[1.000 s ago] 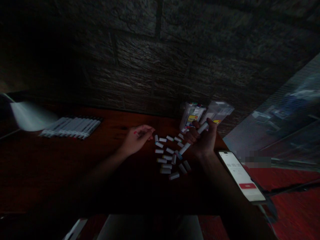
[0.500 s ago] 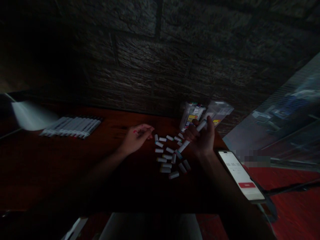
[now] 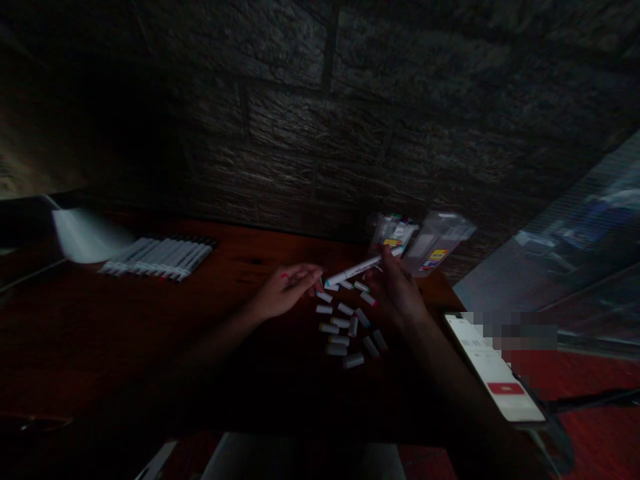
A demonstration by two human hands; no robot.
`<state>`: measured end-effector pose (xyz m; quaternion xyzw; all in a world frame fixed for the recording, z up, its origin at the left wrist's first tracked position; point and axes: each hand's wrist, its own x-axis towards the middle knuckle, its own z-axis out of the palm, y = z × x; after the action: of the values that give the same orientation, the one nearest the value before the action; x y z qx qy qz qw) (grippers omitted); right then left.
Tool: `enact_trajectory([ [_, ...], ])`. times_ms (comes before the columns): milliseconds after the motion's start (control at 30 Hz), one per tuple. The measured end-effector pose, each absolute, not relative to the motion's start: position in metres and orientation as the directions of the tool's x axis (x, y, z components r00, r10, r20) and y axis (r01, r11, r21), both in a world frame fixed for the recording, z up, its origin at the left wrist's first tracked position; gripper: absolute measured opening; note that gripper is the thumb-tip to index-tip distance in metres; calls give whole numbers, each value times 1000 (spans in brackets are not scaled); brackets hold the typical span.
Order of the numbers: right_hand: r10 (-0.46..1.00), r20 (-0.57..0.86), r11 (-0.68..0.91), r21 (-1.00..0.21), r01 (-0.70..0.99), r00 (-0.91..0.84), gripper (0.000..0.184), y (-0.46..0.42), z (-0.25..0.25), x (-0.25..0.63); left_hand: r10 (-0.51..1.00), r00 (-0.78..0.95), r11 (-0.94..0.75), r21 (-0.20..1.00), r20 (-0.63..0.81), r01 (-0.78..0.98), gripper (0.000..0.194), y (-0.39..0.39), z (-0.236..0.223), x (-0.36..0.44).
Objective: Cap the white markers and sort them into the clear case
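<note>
The scene is dim. My right hand (image 3: 397, 293) is closed round a white marker (image 3: 356, 269) and holds it nearly level, with its tip pointing left. My left hand (image 3: 290, 290) sits just left of that tip, fingers curled and reaching toward it; what it holds, if anything, I cannot make out. Below and between my hands several white marker caps (image 3: 345, 323) lie scattered on the dark wooden table (image 3: 150, 333).
A row of several white markers (image 3: 160, 257) lies at the far left beside a white sheet (image 3: 85, 233). Two clear marker packages (image 3: 425, 240) stand by the brick wall. A lit phone (image 3: 493, 367) lies at the table's right edge.
My right hand has swung the marker from upright and slanted to nearly level, tip toward my left hand. My left hand has moved slightly right to meet it. The view has shifted a little.
</note>
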<state>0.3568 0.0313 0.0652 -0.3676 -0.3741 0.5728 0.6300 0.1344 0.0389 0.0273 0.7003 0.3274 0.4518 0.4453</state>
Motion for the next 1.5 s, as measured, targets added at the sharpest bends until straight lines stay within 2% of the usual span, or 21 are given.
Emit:
enact_trajectory([
  [200, 997, 75, 58, -933, -355, -36, 32, 27, 65, 349, 858, 400, -378, 923, 322, 68, 25, 40, 28, 134],
  [367, 997, 33, 54, -931, -362, 64, 32, 28, 62, 350, 903, 296, -344, 936, 310, 71, 29, 44, 27, 135],
  [467, 991, 2, 47, -938, -343, 131, 37, 30, 59, 350, 898, 308, -364, 924, 315, 116, 26, 42, 29, 135],
  [633, 979, -26, 33, -958, -284, 204, 41, 34, 55, 350, 911, 300, -350, 917, 284, 193, 44, 40, 32, 135],
  [767, 991, 12, 57, -940, -336, 134, 33, 33, 56, 352, 936, 251, -294, 941, 248, 168, 47, 43, 32, 133],
  [900, 996, 57, 74, -939, -335, 62, 33, 30, 59, 353, 937, 245, -287, 947, 248, 141, 50, 45, 30, 132],
  [1000, 989, 74, 115, -924, -365, 125, 30, 30, 65, 358, 926, 274, -301, 945, 258, 129, 54, 45, 27, 135],
  [1167, 896, 186, 370, -814, -448, 402, 33, 38, 83, 388, 907, 323, -306, 950, 271, 62, 54, 45, 22, 135],
  [1267, 858, 198, 441, -757, -482, 474, 39, 43, 87, 404, 900, 328, -326, 942, 285, 76, 55, 42, 24, 133],
  [1367, 895, 171, 387, -758, -525, 412, 34, 45, 83, 407, 896, 329, -341, 936, 297, 85, 50, 39, 27, 132],
  [1500, 947, 118, 262, -821, -508, 299, 30, 41, 74, 392, 906, 289, -328, 945, 309, 20, 42, 39, 30, 134],
])
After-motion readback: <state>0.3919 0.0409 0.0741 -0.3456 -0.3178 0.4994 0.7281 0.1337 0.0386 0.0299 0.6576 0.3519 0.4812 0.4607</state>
